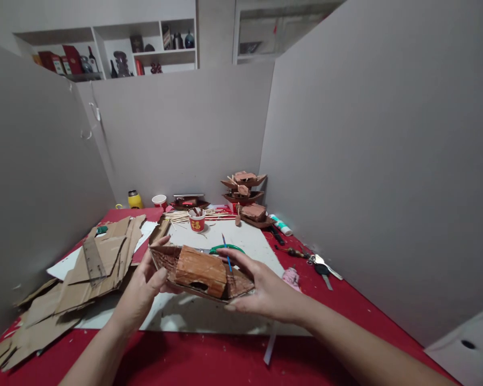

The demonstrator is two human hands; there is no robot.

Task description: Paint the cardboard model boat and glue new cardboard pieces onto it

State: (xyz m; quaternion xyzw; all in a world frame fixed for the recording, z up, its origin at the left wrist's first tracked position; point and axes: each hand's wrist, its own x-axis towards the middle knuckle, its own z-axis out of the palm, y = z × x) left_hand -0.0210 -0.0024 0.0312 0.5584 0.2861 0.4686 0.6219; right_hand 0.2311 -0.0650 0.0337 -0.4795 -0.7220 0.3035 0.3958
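Note:
Both my hands hold up a brown cardboard model boat (199, 271) with a small arched cabin on its deck, a little above the table. My left hand (143, 287) grips the boat's left end, thumb on top. My right hand (261, 289) wraps round its right end and also pinches a thin blue-handled brush (226, 253) that sticks up between the fingers. Under the boat lies a white work board (225, 313) on the red table (209, 359). Green-handled scissors (227, 249) lie just behind the boat.
A ruler (93, 260) rests on a pile of cardboard scraps (84, 273) at the left. Further back are a red paper cup (197, 220), bamboo sticks (181, 216), a yellow bottle (134, 200) and stacked finished boats (245, 195). Keys (322, 265) and a white tube (282, 225) lie at right. Grey partitions enclose the table.

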